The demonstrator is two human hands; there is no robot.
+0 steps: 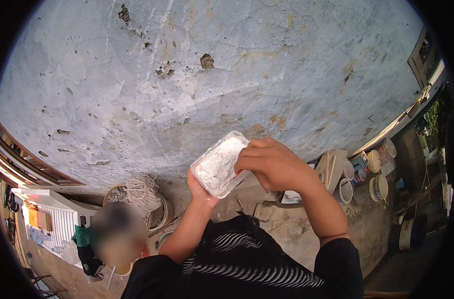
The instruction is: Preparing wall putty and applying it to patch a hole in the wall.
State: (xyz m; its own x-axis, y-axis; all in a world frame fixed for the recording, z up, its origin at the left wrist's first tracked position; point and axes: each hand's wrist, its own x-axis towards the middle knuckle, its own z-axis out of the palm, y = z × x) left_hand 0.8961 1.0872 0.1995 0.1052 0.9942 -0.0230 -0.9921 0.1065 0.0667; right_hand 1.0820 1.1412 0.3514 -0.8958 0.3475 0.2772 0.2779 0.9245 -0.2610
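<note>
My left hand [201, 187] is wrapped round the lower left side of a clear plastic tub [235, 184] and holds it tilted in front of the wall. White powdery filler [216, 165] fills the tub and smears its rim. Over the tub's right edge is my right hand [269, 164], its fingers curled and closed, the tips down by the filler. Whatever they may grip is hidden behind the knuckles. Close beyond both hands rises a pale blue-grey plaster wall [267, 74], cracked and chipped, with several holes and whitish streaks.
At the lower left, a bundle of pale rope [141, 194] hangs over a bucket [163, 214]. A blurred patch [118, 234] lies beside it. Several paint buckets [379, 187] stand at the right. A dark-framed window [30, 162] is at the left.
</note>
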